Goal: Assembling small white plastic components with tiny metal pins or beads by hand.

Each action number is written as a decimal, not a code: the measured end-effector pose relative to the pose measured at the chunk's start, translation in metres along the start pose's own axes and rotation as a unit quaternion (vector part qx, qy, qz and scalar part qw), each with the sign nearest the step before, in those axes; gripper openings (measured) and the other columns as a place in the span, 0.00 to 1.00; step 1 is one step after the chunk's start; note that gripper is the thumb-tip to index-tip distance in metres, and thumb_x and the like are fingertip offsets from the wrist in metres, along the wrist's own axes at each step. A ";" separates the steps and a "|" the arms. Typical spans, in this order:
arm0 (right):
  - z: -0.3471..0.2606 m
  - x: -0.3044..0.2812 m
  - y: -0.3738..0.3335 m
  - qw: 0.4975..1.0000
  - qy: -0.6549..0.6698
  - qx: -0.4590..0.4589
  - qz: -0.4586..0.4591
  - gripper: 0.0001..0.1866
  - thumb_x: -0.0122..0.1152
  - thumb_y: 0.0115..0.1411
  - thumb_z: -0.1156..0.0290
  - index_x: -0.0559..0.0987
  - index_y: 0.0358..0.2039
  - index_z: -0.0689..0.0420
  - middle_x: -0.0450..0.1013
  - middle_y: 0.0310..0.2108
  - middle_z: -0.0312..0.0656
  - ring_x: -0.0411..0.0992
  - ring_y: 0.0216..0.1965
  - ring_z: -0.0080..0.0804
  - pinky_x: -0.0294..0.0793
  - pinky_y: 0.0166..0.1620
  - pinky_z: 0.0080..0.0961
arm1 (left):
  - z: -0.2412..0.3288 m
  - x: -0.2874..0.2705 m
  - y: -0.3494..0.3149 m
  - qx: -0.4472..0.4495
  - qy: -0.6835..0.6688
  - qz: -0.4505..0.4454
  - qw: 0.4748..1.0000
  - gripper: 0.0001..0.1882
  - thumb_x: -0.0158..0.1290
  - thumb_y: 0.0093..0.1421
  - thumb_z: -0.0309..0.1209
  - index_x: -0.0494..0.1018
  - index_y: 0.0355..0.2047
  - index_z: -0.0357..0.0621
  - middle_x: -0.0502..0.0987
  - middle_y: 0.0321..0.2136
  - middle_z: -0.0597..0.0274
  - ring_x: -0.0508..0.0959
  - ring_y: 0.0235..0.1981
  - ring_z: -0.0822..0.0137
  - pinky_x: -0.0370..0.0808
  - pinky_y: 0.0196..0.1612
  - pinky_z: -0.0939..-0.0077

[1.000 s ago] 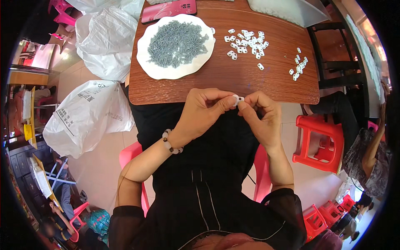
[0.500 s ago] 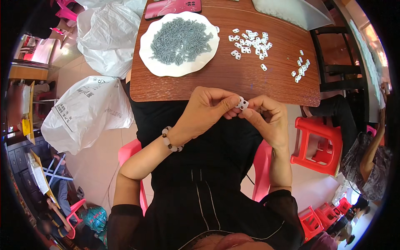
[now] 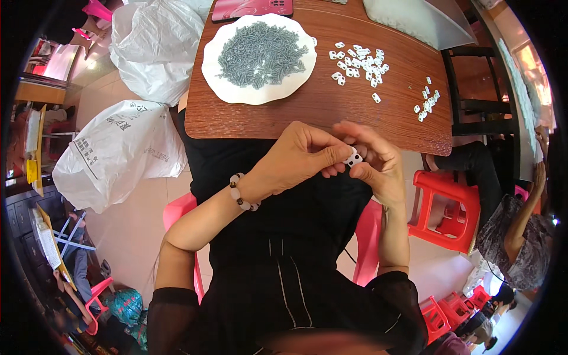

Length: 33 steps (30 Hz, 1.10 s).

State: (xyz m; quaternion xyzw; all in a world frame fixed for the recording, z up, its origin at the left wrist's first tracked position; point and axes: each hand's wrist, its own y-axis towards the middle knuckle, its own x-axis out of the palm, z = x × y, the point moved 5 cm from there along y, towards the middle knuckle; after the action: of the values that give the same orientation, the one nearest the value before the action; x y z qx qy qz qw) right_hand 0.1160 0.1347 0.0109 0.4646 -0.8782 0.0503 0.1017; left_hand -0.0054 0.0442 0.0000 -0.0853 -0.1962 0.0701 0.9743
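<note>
Just beyond the table's near edge, over my lap, both hands are raised close together. My left hand (image 3: 305, 155), with a beaded bracelet at its wrist, pinches a small white plastic piece (image 3: 355, 158) with two dark round holes between thumb and fingers. My right hand (image 3: 383, 168) is beside it, its fingers lifted and spread, the thumb just below the piece. Whether that thumb touches the piece I cannot tell. On the brown table (image 3: 266, 121) lies a loose group of similar white pieces (image 3: 361, 64), with a smaller group (image 3: 428, 102) farther right.
A white scalloped plate (image 3: 222, 92) heaped with small grey rod-shaped pieces (image 3: 260, 56) stands on the table's left. Behind it lies a pink phone (image 3: 251, 8); a pale tray (image 3: 414, 21) is at the far right. White sacks (image 3: 121, 157) sit left, a red stool (image 3: 444, 210) right.
My right hand's fingers have lifted and opened away from the white piece. My left hand still pinches it and has shifted slightly right. The whole view has moved a little.
</note>
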 end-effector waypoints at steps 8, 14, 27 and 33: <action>0.001 0.009 -0.003 0.996 -0.014 -0.024 -0.088 0.24 0.69 0.49 0.72 0.77 0.48 0.64 0.72 0.50 0.50 0.71 0.44 0.29 0.71 0.47 0.26 | 0.002 0.004 -0.005 -0.009 0.023 -0.004 1.000 0.11 0.55 0.61 0.32 0.79 0.29 0.34 0.77 0.21 0.65 0.74 0.22 0.79 0.71 0.25 0.86; 0.001 0.011 -0.008 0.997 -0.021 -0.011 -0.075 0.24 0.70 0.46 0.74 0.79 0.46 0.63 0.74 0.48 0.50 0.71 0.44 0.30 0.72 0.47 0.26 | 0.012 0.009 -0.014 0.000 0.032 -0.003 0.999 0.08 0.56 0.60 0.29 0.81 0.30 0.37 0.79 0.21 0.65 0.75 0.21 0.81 0.72 0.25 0.88; -0.010 0.016 -0.017 0.995 -0.059 -0.047 -0.071 0.22 0.74 0.38 0.77 0.82 0.38 0.62 0.77 0.42 0.51 0.72 0.44 0.34 0.74 0.46 0.29 | 0.021 0.021 -0.029 -0.002 0.063 -0.019 0.998 0.09 0.56 0.60 0.27 0.79 0.35 0.31 0.79 0.23 0.62 0.76 0.25 0.79 0.75 0.29 0.86; 0.003 0.016 -0.017 0.997 0.069 0.003 -0.042 0.14 0.70 0.44 0.84 0.81 0.34 0.66 0.74 0.43 0.54 0.75 0.38 0.32 0.77 0.43 0.27 | 0.019 0.023 -0.026 0.020 0.096 0.025 0.995 0.07 0.52 0.59 0.22 0.79 0.30 0.32 0.77 0.18 0.63 0.71 0.21 0.81 0.70 0.26 0.85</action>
State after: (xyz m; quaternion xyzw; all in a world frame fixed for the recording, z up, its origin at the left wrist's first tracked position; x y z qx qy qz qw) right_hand 0.1208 0.1115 0.0119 0.4971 -0.8484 0.0808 0.1630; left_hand 0.0106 0.0258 0.0311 -0.0765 -0.0984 0.0898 0.9881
